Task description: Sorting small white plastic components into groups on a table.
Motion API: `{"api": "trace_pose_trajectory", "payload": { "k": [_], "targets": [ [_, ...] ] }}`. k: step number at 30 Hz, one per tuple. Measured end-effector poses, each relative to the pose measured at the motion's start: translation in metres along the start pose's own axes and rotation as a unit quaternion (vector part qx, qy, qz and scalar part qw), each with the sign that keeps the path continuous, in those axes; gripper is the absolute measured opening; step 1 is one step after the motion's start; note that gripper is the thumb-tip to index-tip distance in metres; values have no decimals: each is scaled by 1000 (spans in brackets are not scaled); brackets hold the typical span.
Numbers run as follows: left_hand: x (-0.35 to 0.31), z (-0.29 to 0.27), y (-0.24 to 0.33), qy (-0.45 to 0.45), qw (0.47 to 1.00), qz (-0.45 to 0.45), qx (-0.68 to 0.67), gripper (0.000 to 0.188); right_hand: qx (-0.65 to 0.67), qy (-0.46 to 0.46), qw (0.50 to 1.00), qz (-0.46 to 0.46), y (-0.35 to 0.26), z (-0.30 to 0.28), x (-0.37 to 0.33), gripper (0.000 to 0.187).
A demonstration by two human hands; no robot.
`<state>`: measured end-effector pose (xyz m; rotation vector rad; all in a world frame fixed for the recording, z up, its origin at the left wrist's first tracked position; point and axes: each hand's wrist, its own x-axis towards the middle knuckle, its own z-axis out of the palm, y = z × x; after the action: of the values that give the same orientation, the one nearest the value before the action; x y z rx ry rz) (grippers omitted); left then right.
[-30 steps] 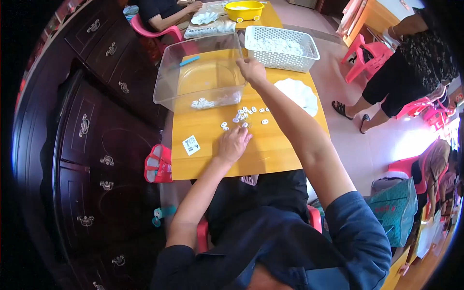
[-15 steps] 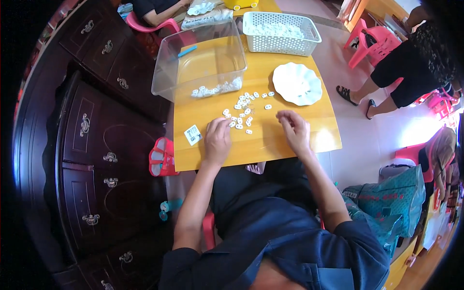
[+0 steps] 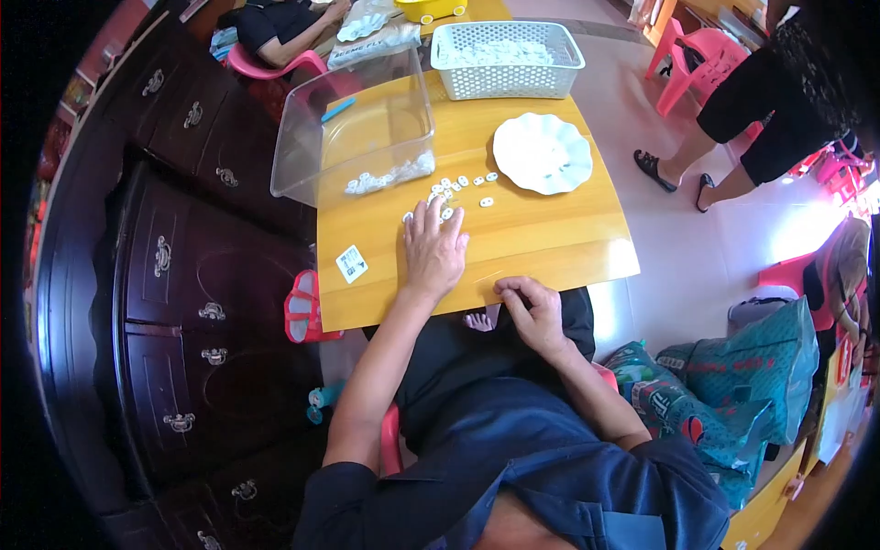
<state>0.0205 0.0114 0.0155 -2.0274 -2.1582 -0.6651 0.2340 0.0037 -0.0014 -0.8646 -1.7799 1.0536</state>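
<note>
Small white oval pieces with two dark dots [image 3: 487,202] lie loose on the wooden table [image 3: 559,234]. My left hand [image 3: 434,252] reaches over the near part of them, its fingers stretched out and laid down flat, hiding some pieces. Close to the table's front edge, my right hand [image 3: 533,312] is closed, thumb against curled fingers; anything inside it is too small or hidden. A white scalloped plate [image 3: 559,142] with a few tiny pieces stands at the right. Behind the loose pieces is a clear plastic bin [image 3: 298,156], with more white pieces along its near side.
A white perforated basket [image 3: 509,85] full of white pieces stands at the far edge. A blue strip [image 3: 338,110] shows in the clear bin. A printed white card [image 3: 351,264] lies front left. Dark cabinets [image 3: 183,275] line the left; another person [image 3: 761,110] stands at the right.
My left hand has moved forward and right, its fingers spreading over the pieces. My right hand has drawn back toward the table's front edge. The view has shifted slightly.
</note>
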Motion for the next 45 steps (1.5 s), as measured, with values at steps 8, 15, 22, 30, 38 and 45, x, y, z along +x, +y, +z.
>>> {"api": "trace_pose_trajectory", "payload": {
  "k": [8,15,22,30,38,45],
  "targets": [
    [15,13,11,-34,999,19,31,44,37,17,999,12,0,-14,1,11],
    [0,11,8,-32,998,19,40,38,60,2,998,-12,2,-2,-2,13],
    [-10,1,26,4,998,63,-2,32,46,14,999,19,3,-13,-1,11],
    [-28,-6,16,-19,999,32,-16,38,105,36,993,50,-13,-5,45,20],
    [-24,-10,3,43,994,67,-79,37,195,-26,959,206,-7,56,267,61],
    [-13,-91,-41,138,976,48,-163,25,151,-154,944,248,10,100,313,49]
  ]
}}
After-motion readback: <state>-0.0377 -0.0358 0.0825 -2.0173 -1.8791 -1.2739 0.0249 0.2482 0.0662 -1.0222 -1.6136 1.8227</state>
